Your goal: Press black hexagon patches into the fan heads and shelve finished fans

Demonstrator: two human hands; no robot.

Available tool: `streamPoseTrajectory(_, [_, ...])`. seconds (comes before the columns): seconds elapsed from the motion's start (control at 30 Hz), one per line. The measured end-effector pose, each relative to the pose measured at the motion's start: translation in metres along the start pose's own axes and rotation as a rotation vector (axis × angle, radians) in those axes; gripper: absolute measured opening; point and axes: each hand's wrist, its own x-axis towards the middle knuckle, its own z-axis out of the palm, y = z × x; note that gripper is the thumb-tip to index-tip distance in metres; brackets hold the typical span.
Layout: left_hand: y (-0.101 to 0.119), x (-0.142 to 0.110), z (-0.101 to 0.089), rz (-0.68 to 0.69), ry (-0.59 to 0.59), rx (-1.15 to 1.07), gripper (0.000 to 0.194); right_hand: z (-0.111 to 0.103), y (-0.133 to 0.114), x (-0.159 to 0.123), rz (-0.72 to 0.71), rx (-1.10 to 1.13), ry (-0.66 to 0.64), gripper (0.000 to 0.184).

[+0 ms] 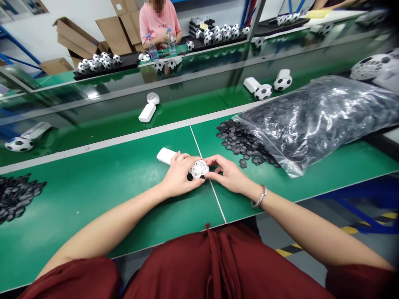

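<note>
From over here, with the left hand (181, 174) cupped round the ball (199, 169) by the white seam (218, 199) of the table (124, 174) and the right hand (229, 174) pinching its right side, I'd brace left and press right, gently and squarely.

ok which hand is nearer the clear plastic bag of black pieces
Right. The right hand is at the white lattice ball, left of and apart from the plastic bag; the left hand, farther left, holds the ball's other side.
</note>
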Motion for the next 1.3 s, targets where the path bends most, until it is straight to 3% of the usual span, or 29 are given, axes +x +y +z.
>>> streamPoseTrajectory(0.17, [-0.011, 0.004, -0.005, 0.080, -0.059, -0.028, 0.058, -0.057, 0.020, -0.013, 0.088, -0.512, 0.259, 0.013])
streamPoseTrajectory(0.23, [-0.014, 0.007, -0.008, 0.098, -0.087, -0.028, 0.062, -0.073, 0.027, -0.019, 0.164, -0.646, 0.254, 0.013])
streamPoseTrajectory(0.33, [-0.012, 0.008, -0.014, 0.134, -0.199, -0.029, 0.060, -0.080, 0.031, -0.022, 0.235, -0.666, 0.168, 0.008])
streamPoseTrajectory(0.43, [-0.003, 0.002, -0.012, 0.063, -0.230, -0.025, 0.061, -0.078, 0.028, -0.020, 0.254, -0.629, 0.123, 0.006])
streamPoseTrajectory(0.57, [0.007, -0.007, 0.000, -0.109, -0.081, -0.068, 0.060, -0.077, 0.024, -0.019, 0.213, -0.565, 0.073, 0.007])
streamPoseTrajectory(0.73, [0.000, -0.001, -0.004, 0.067, -0.198, -0.200, 0.053, -0.060, 0.008, -0.022, 0.057, -0.454, -0.015, 0.013])
streamPoseTrajectory(0.83, [-0.005, 0.002, -0.010, 0.135, -0.227, -0.243, 0.052, -0.042, -0.008, -0.024, 0.046, -0.312, -0.080, 0.014])
streamPoseTrajectory(0.97, [-0.003, 0.000, -0.008, 0.118, -0.195, -0.239, 0.054, -0.023, -0.020, -0.025, 0.093, -0.168, -0.116, 0.011])
streamPoseTrajectory(1.07, [-0.002, -0.002, -0.003, 0.106, -0.153, -0.240, 0.052, -0.014, -0.020, -0.023, 0.038, -0.146, -0.106, 0.011])
streamPoseTrajectory(1.3, [-0.002, -0.002, 0.000, 0.103, -0.140, -0.251, 0.052, -0.005, -0.020, -0.020, 0.044, -0.125, -0.087, 0.011])
